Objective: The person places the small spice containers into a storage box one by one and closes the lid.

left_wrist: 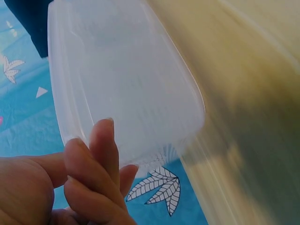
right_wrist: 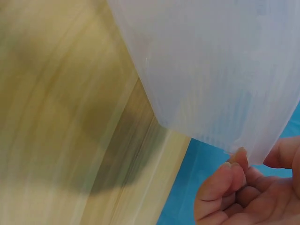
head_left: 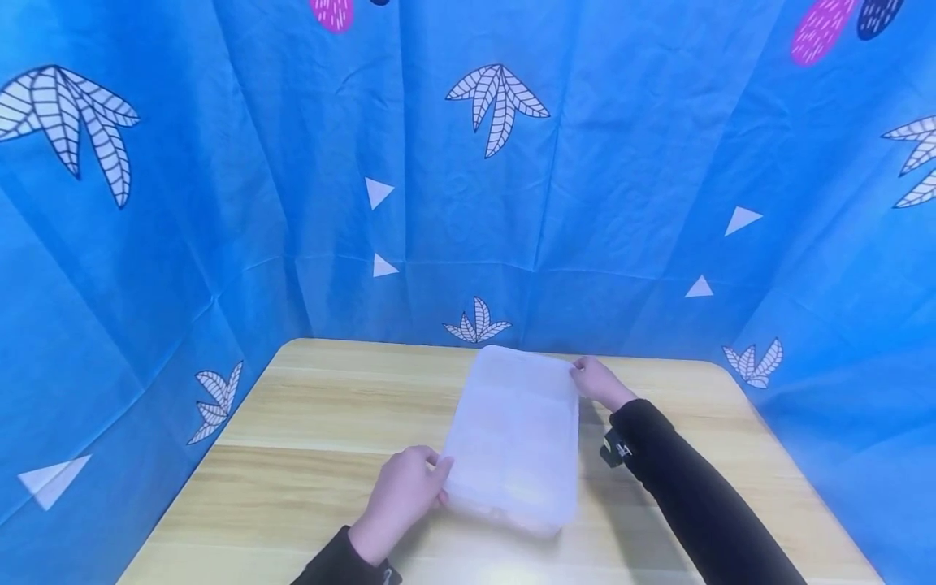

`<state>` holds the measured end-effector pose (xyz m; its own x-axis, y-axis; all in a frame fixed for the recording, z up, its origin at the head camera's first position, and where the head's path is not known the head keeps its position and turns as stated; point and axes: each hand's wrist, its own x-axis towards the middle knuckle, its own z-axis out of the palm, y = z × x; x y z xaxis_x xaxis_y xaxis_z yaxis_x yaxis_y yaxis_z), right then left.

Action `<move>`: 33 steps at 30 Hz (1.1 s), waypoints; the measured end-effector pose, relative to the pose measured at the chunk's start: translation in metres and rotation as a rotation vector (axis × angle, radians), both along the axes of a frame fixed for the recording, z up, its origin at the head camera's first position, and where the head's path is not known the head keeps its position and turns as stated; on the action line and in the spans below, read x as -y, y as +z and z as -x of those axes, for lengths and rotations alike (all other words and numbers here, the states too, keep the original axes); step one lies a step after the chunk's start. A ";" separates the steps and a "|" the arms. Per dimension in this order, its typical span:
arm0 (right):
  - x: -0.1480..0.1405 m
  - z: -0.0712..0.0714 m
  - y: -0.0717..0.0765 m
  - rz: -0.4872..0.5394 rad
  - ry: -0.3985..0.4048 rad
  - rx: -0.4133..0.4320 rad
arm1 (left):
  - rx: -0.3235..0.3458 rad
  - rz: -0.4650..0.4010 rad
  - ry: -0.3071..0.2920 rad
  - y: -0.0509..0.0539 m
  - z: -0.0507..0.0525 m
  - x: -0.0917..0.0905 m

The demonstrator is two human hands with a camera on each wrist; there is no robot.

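A translucent white plastic box (head_left: 512,439) with rounded corners is held slightly above the table, and faint lines divide its surface. My left hand (head_left: 409,487) pinches its near left edge between thumb and fingers. At the far right corner, my right hand (head_left: 601,382) grips the rim. Up close in the left wrist view, the fingers of the left hand (left_wrist: 93,183) lie at the edge of the box (left_wrist: 122,79). In the right wrist view, the right hand (right_wrist: 248,187) holds the box (right_wrist: 211,70) by one corner. The inside of the box cannot be made out.
Beneath the box is a light wood-grain table (head_left: 329,406) with rounded far corners. A blue curtain (head_left: 621,162) with leaf and triangle prints hangs behind it and along both sides. Shadows of the box and arm fall on the tabletop.
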<state>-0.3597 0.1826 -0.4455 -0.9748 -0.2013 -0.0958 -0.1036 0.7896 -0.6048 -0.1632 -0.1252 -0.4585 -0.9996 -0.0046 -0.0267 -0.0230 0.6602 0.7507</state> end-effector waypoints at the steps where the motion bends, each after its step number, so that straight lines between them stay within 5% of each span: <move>1: -0.002 -0.002 0.000 0.014 -0.005 0.006 | -0.007 0.011 0.002 -0.001 0.001 0.001; 16: -0.033 -0.039 0.000 0.113 -0.046 0.044 | -0.038 0.061 0.030 0.002 0.026 0.017; 33: -0.049 -0.086 -0.001 0.266 -0.151 0.069 | -0.129 0.177 0.056 0.001 0.074 0.032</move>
